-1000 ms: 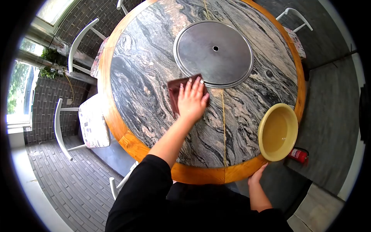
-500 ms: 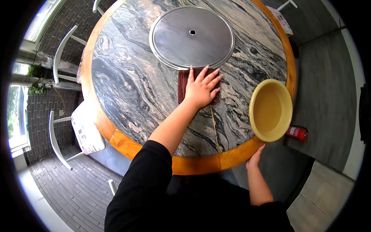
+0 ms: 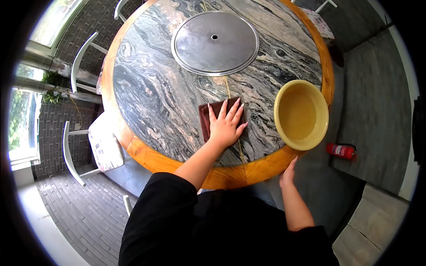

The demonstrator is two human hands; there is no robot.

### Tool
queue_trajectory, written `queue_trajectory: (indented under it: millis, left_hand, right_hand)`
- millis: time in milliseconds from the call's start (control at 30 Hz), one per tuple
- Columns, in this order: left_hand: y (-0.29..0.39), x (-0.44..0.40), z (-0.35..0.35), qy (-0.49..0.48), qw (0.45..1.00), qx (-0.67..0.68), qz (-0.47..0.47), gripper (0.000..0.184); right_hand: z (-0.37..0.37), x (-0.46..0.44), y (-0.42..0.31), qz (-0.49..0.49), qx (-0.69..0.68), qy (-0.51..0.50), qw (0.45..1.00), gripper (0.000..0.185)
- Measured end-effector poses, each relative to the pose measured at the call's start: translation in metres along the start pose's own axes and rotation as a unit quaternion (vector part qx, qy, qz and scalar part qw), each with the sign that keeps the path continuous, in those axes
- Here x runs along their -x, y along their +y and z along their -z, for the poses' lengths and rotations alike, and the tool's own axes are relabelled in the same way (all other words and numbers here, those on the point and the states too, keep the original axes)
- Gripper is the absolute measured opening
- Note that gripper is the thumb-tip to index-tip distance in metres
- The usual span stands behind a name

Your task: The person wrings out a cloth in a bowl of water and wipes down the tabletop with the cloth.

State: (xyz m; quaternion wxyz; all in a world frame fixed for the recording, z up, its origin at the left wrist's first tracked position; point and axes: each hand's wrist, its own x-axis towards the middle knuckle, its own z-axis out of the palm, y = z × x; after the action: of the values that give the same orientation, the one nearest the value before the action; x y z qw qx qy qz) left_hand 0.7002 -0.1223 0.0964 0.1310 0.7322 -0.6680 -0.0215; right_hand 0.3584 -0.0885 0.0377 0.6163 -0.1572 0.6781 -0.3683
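Observation:
My left hand (image 3: pixel 224 131) lies flat with its fingers spread on a folded dark brown cloth (image 3: pixel 205 120). The cloth rests on the grey and pink marbled tabletop (image 3: pixel 155 88) of a round table, between the metal disc and the near edge. Against the wooden rim (image 3: pixel 230 176), my right hand (image 3: pixel 288 173) stands with fingers stretched upward, holding nothing; whether it presses on the rim I cannot tell. Just above that hand sits a yellow basin (image 3: pixel 301 145) with yellowish-looking liquid inside, its edge overhanging the wooden rim.
A round metal disc (image 3: pixel 213 55) with a small central hole is set in the tabletop. White-framed chairs (image 3: pixel 106 146) with patterned seats stand at the left, and another chair (image 3: pixel 317 22) is at the far right. A red fire extinguisher (image 3: pixel 341 151) is on the floor at right.
My left hand has slid the cloth toward me, from the metal disc's edge to nearer the front rim. My right hand stays by the rim. The whole view has shifted slightly.

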Motion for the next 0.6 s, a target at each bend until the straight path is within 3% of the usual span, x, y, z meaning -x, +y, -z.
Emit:
queue_trajectory:
  millis: [100, 333, 467, 600]
  left_hand:
    - [0.027, 0.041, 0.008, -0.014, 1.000, 0.004, 0.012, 0.062]
    - [0.085, 0.137, 0.015, -0.045, 0.999, 0.000, 0.019, 0.061]
    - [0.073, 0.145, 0.020, -0.066, 0.997, -0.002, -0.036, 0.061]
    - [0.062, 0.129, 0.029, -0.084, 0.994, -0.003, -0.064, 0.057]
  right_hand:
    - [0.013, -0.009, -0.003, -0.021, 0.009, -0.061, 0.998, 0.088]
    - [0.040, -0.024, -0.026, -0.057, 0.198, -0.170, 0.964, 0.075]
    - [0.049, -0.037, -0.031, -0.048, 0.285, -0.212, 0.933, 0.073]
    - [0.045, -0.033, -0.029, -0.041, 0.280, -0.197, 0.939, 0.075]
